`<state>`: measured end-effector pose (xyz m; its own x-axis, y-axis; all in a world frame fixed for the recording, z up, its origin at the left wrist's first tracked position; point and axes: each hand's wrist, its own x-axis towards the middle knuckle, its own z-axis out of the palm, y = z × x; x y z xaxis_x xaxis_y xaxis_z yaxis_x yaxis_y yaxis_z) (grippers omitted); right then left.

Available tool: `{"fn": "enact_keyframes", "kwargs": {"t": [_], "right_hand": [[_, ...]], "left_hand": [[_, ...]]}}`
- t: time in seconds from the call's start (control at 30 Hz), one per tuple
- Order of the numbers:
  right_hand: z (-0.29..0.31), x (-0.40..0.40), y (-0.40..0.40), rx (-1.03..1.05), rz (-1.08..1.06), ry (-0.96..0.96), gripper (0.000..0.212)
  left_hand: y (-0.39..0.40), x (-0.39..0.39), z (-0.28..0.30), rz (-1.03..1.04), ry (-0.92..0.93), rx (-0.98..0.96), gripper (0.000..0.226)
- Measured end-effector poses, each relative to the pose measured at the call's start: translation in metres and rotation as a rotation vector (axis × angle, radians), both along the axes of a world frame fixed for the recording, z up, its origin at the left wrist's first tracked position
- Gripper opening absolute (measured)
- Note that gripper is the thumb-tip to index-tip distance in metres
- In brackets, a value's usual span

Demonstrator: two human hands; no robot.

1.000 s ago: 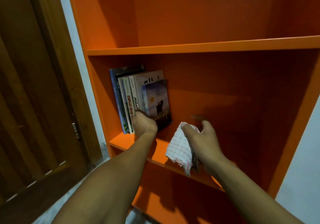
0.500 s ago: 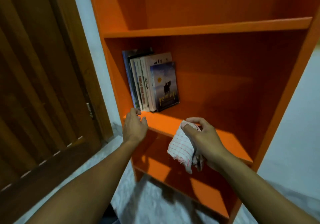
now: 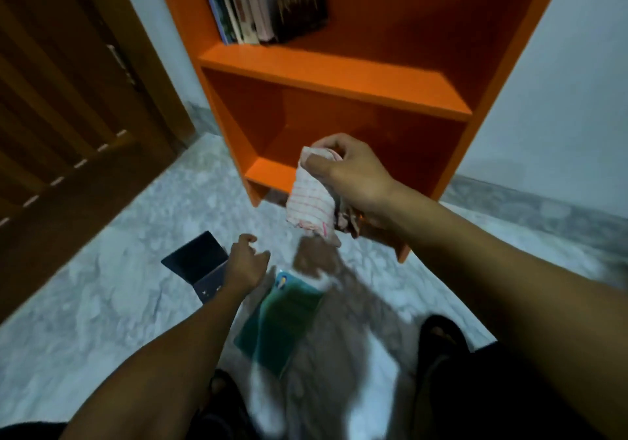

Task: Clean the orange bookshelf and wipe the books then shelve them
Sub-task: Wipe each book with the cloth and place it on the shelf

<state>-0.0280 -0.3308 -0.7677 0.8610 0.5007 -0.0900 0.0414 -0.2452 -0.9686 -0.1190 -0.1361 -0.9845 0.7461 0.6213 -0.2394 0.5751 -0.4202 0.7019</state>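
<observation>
Head view, looking down at floor in front of the orange bookshelf [image 3: 334,77]. Right hand [image 3: 353,174] grips a white cloth w/ red check lines [image 3: 310,198], thumb and fingers curled round its top; rest of cloth hangs bunched below the hand, in front of the shelf's lower compartment. Left hand [image 3: 244,263] is low over the floor, fingers loosely curled and spread, holding nothing; it sits between two books lying on the floor. Dark blue book [image 3: 197,264] lies flat just left of that hand, wrist overlapping its right edge; can't tell if they touch. Green book [image 3: 282,320] lies just right of and below the hand, nearer the person, blurred; hand not on it. Both floor books are near the shelf's base but apart from it.

Upper visible shelf board carries a row of upright books [image 3: 261,1] at its left end, against the shelf's left side wall, outermost one w/ dark cover. Lower compartment's inside is in shadow.

Floor [image 3: 102,303] is grey-white marble pattern. Brown wooden door [image 3: 61,99] at left, pale wall behind and right of the shelf. Dark sandals on the person's feet at bottom, blurred.
</observation>
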Motion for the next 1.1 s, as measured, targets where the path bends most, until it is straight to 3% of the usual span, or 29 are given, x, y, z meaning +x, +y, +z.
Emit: {"fn": "enact_keyframes", "kwargs": {"t": [0.17, 0.33, 0.47, 0.63, 0.77, 0.97, 1.03, 1.1], "right_hand": [[-0.027, 0.0, -0.002, -0.039, 0.016, 0.0, 0.024], [-0.041, 0.003, 0.001, -0.046, 0.051, 0.012, 0.021], [-0.045, 0.006, 0.005, -0.036, 0.048, 0.02, 0.027], [-0.046, 0.006, 0.006, -0.014, 0.058, 0.046, 0.026], [-0.043, 0.004, 0.006, -0.03, 0.071, 0.081, 0.026], [-0.034, 0.004, 0.001, 0.015, 0.036, 0.202, 0.027], [-0.033, 0.007, -0.001, 0.064, -0.006, 0.311, 0.027], [-0.035, 0.009, -0.001, 0.151, -0.065, 0.511, 0.045]], "left_hand": [[-0.022, -0.031, -0.071, 0.035, 0.246, -0.177, 0.052], [-0.027, -0.061, -0.118, -0.035, 0.602, -0.042, 0.056], [-0.033, -0.074, -0.135, -0.118, 0.708, 0.168, 0.066], [-0.02, -0.068, -0.137, -0.057, 0.703, 0.175, 0.043], [-0.008, -0.066, -0.126, -0.161, 0.604, 0.072, 0.029], [0.007, -0.038, -0.07, -0.335, 0.427, 0.169, 0.001], [0.012, -0.028, -0.045, -0.263, 0.333, 0.109, 0.012], [0.017, -0.02, -0.01, -0.166, 0.223, 0.002, 0.017]]}}
